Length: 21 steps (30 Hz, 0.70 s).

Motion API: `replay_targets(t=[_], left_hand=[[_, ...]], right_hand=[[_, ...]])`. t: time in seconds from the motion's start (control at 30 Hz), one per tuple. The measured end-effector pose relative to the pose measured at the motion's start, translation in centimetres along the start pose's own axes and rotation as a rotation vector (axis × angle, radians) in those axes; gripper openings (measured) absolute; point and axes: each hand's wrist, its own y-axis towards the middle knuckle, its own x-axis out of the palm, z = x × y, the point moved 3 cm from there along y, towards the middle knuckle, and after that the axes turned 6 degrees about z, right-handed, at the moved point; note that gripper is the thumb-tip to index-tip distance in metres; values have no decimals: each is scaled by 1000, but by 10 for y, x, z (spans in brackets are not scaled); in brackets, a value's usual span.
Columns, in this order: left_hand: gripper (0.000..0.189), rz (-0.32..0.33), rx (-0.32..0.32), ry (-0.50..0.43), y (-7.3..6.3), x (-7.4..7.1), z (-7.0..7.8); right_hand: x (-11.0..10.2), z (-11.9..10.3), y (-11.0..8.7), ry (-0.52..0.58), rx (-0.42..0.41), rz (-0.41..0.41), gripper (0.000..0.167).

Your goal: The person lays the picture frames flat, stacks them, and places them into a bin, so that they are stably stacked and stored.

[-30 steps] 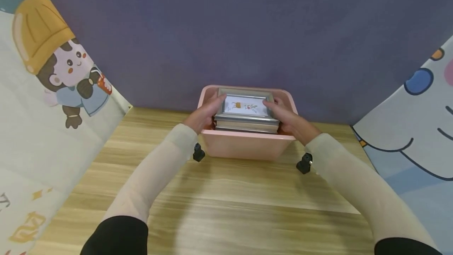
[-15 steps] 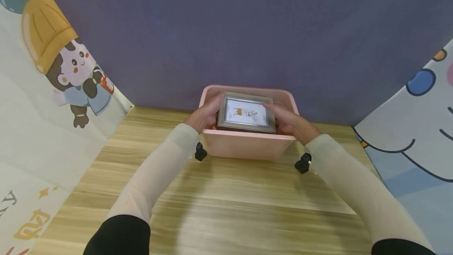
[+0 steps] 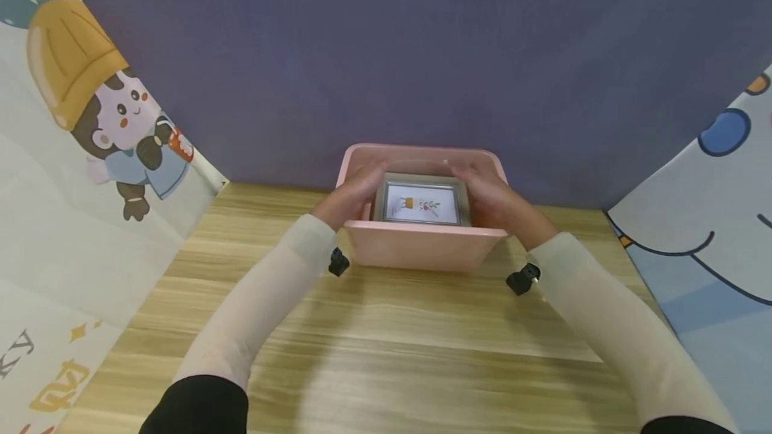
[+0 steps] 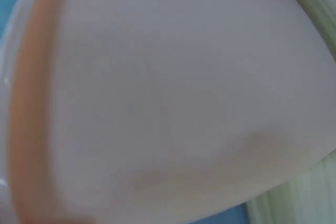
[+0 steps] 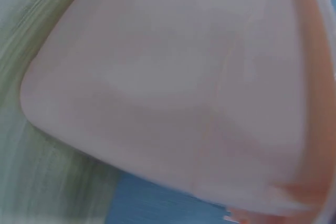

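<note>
A silver picture frame [image 3: 421,203] with a small drawing of a yellow figure and flowers lies face up inside a pink plastic bin [image 3: 422,246]. Its near edge sits behind the bin's front rim, so anything under it is hidden. At its left side is my left hand [image 3: 358,191], reaching over the rim. My right hand [image 3: 490,198] is opposite, along the frame's right side. Both thumbs are off the picture face; the lower fingers are hidden within the bin. Each wrist view is filled by the bin's outer wall [image 4: 184,87], with no fingers clearly visible.
The bin stands on a wood-grain table [image 3: 410,353] near its back edge, against a dark blue-grey cloth [image 3: 386,52]. Cartoon-printed white sheets [image 3: 78,253] flank the table left and right. A small black wrist camera [image 3: 523,278] hangs under each sleeve.
The stack of picture frames has gone down into the bin, from above the rim to below it. My thumbs have come off the top frame's face and the hands have moved slightly apart.
</note>
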Motion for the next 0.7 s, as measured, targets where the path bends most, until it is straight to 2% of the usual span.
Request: replay_targets(t=[0.1,0.23,0.3,0.4,0.57,0.7], left_hand=[[68,-37,64,93,-10,-2,7],[75,-73,169,174,-27,-5,20],[76,-57,227,221,-36,-7,27],[76,-23,320,279,-51,-10,37],[77,-7,566,377,-82,-13,49],[81,4,780,493,-111,-13,49]], right_hand=[[-5,-7,-8,-146,-89,47,81],[-8,-19,-23,-329,-259,95,86],[-9,-24,-33,-373,-344,107,86],[-10,-29,-48,-371,-462,111,84],[-14,-31,-74,-399,-627,142,80],[-15,-27,-95,-477,-761,188,74]])
